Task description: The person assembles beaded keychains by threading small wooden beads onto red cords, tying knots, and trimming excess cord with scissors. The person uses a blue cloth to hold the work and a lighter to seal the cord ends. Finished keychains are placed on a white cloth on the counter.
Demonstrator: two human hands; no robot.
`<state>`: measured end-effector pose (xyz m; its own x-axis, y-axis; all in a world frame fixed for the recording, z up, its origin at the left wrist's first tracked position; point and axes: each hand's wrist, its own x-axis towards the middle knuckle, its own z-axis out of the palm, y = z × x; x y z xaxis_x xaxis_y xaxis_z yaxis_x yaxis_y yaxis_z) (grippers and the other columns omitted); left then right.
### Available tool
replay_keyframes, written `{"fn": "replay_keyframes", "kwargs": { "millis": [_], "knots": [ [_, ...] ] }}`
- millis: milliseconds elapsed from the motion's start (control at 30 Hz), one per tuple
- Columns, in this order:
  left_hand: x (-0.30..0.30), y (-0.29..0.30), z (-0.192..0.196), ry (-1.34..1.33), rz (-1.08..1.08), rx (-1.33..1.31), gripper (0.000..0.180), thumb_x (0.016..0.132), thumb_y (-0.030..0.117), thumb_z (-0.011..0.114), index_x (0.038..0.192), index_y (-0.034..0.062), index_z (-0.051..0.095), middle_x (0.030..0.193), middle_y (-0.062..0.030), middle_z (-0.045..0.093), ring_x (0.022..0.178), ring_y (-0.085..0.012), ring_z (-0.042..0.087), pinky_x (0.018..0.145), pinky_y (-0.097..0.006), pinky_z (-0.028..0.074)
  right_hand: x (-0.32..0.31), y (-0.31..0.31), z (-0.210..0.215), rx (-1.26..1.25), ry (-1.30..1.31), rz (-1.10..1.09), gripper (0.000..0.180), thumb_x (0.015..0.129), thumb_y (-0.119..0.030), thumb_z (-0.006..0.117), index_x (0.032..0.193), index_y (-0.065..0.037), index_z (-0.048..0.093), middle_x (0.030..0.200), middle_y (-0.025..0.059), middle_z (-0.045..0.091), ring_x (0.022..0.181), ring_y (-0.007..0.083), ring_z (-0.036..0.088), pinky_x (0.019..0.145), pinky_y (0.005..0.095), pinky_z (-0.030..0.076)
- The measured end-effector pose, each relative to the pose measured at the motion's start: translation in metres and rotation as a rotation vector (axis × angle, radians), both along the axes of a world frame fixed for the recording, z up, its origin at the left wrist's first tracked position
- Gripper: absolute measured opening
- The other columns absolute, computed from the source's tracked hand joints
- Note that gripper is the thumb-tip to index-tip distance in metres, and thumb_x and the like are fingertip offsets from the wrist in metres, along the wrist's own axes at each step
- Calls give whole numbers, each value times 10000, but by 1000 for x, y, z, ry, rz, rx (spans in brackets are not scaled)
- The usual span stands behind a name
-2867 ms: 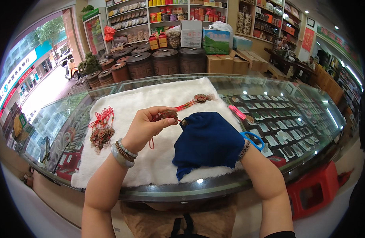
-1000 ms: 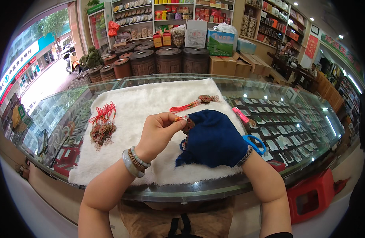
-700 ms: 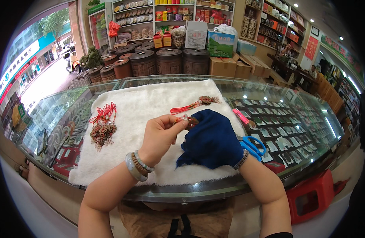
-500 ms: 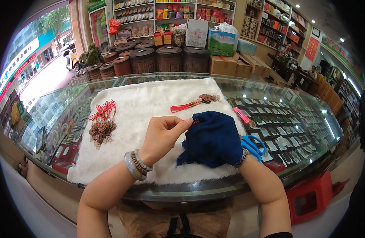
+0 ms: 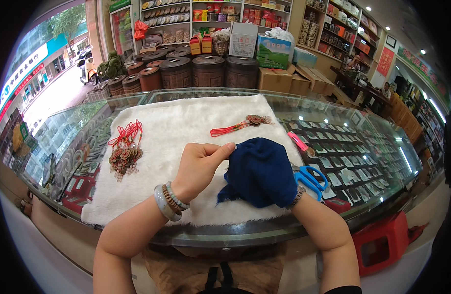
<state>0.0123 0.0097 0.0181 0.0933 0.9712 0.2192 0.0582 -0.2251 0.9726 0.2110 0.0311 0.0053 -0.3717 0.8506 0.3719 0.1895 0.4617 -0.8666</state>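
Closest to me, my left forearm comes up from the lower edge wearing a pale bangle and bead bracelets (image 5: pixel 169 201) at the wrist. My left hand (image 5: pixel 201 164) is curled, its fingertips pinched together on the upper left edge of the dark blue cloth (image 5: pixel 259 171); whether something small sits inside that pinch I cannot tell. My right hand (image 5: pixel 279 183) is wrapped under the cloth, so I cannot see its fingers or say whether they are closed; only the beaded wrist shows at the cloth's lower right. The two hands meet at the cloth, which lies bunched on the near right part of the white fluffy mat (image 5: pixel 176 127) spread over the glass display counter (image 5: pixel 362 147). Just right of the cloth, touching its edge in this view, lie blue-handled scissors (image 5: pixel 311 179), and a little farther back a pink cutter (image 5: pixel 298 141). On the mat's left side sits a heap of red-corded charms (image 5: pixel 125 152), well apart from my hands. Beyond the cloth lies a single charm on a red cord (image 5: pixel 240 125). Past the counter stand dark round wooden barrels (image 5: pixel 208 71), cardboard boxes (image 5: pixel 284 78) and shelves of goods (image 5: pixel 186 14).
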Motion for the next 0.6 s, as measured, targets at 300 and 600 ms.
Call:
{"fn": "replay_keyframes", "kwargs": {
  "millis": [300, 600],
  "knots": [
    [-5, 5, 4, -21, -56, -105, 361, 998, 329, 700, 926, -10, 801, 641, 23, 610, 501, -6, 361, 457, -215, 274, -5, -3, 21, 876, -626, 6, 114, 819, -175, 695, 828, -71, 649, 814, 118, 645, 815, 326, 635, 719, 465, 507],
    [-17, 16, 5, -276, -107, -411, 342, 1000, 327, 693, 933, -3, 750, 962, -102, 775, 482, -17, 296, 434, -214, 236, 1, -3, 32, 945, -706, 177, 227, 769, -287, 756, 717, -123, 608, 767, 75, 632, 827, 315, 648, 728, 442, 535]
  ]
}}
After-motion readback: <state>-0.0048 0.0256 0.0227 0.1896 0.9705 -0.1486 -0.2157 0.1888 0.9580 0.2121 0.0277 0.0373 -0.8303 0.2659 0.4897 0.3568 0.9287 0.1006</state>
